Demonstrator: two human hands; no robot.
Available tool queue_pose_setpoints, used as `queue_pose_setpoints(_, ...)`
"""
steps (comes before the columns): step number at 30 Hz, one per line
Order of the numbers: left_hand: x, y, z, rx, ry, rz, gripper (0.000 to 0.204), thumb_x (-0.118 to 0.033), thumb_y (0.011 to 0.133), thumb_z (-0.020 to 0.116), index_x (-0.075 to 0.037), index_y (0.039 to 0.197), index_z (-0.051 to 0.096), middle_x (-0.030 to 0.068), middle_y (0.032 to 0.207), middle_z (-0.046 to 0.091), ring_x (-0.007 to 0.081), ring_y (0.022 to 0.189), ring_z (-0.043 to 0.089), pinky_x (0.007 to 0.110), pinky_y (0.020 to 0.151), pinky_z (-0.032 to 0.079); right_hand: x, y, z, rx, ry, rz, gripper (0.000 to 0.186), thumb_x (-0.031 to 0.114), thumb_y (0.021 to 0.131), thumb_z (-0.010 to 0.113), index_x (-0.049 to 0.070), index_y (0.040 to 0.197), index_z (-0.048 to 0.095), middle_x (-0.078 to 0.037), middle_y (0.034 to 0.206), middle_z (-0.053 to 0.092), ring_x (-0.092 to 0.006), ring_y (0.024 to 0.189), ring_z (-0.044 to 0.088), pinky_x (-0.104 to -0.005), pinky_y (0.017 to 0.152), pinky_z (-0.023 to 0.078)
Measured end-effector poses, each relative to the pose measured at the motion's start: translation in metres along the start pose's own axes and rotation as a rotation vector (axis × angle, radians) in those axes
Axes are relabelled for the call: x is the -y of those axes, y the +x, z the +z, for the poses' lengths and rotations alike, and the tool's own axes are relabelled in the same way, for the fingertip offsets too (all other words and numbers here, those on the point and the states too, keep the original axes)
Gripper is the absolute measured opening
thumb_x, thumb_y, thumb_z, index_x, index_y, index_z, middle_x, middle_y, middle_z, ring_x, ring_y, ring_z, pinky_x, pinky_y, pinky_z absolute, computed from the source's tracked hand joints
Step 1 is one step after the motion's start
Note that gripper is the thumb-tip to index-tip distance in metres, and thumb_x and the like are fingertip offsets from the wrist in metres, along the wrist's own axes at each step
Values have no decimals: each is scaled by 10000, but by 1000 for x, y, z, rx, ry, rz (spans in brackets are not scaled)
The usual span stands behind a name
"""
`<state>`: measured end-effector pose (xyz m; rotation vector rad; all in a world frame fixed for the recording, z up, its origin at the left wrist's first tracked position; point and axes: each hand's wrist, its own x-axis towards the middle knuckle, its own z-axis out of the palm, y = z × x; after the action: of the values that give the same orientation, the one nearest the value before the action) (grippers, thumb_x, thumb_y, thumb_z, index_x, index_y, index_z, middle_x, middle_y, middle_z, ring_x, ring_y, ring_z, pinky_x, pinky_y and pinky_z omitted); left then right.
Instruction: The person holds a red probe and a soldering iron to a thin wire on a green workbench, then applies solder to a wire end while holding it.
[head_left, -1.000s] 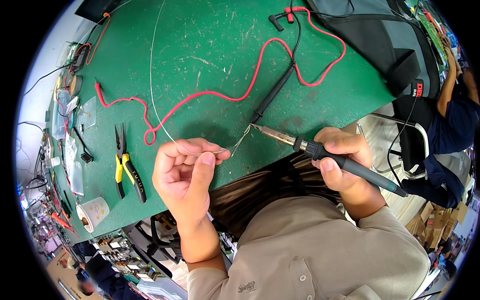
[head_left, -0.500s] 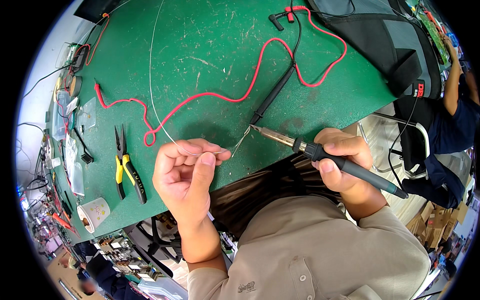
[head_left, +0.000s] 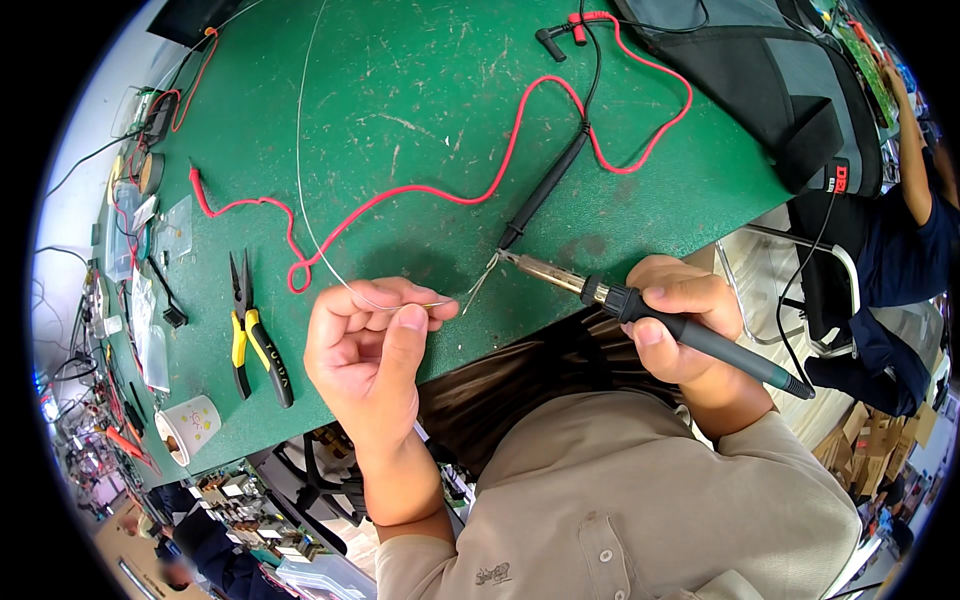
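My left hand [head_left: 375, 345] pinches a thin strand of solder wire [head_left: 303, 170] between thumb and fingers. The strand arcs up and away across the table. My right hand [head_left: 690, 315] grips a soldering iron [head_left: 710, 343] by its dark handle, the metal shaft pointing left. The iron's tip touches, or nearly touches, the end of a black test probe [head_left: 548, 190]. At that spot hangs a short forked piece of bare wire [head_left: 480, 285], its lower ends near my left fingertips. Whether the solder touches it is too small to tell.
A red test lead [head_left: 440, 190] snakes over the green table [head_left: 400, 80]. Pliers [head_left: 250, 335] with yellow-black handles lie left, near a paper cup [head_left: 188, 428]. A black-grey bag [head_left: 790, 90] covers the far right corner. Small parts crowd the left edge. Another person's arm [head_left: 912, 150] shows at right.
Both hands keep nearly the same pose. The soldering iron has shifted very slightly at the joint. At far right the other person's arm has moved a little.
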<state>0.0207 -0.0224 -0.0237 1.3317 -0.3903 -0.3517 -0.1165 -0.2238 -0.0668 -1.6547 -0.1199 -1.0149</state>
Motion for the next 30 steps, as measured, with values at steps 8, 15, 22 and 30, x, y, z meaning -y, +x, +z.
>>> queue_pose_setpoints(8,0,1,0,12,2,4,141,59,870,567,-10,975,505,154,890,656,227,749,676,275,635,523,0,-1,0,-17,3,-4,218,37,770,717,-44,879,546,-82,646,578,-197,491,544,-317,443,436)
queue_pose_setpoints(15,-1,0,2,0,26,-10,140,55,870,570,-11,975,505,152,888,657,224,755,676,275,642,529,0,-2,0,-16,-11,-3,222,51,775,720,-44,872,544,-83,642,577,-193,491,539,-310,443,431)
queue_pose_setpoints(22,-2,0,3,-10,33,-27,138,53,869,574,-12,969,505,155,875,656,225,752,676,272,641,533,0,-2,1,-27,-18,-3,224,60,781,723,-41,868,542,-78,641,571,-191,493,537,-310,445,432)
queue_pose_setpoints(30,-3,0,0,12,-37,-54,167,84,857,600,-15,960,515,150,903,656,221,813,677,281,694,539,1,-2,1,-22,-30,7,222,59,784,722,-39,867,541,-76,641,570,-194,500,541,-315,451,442)
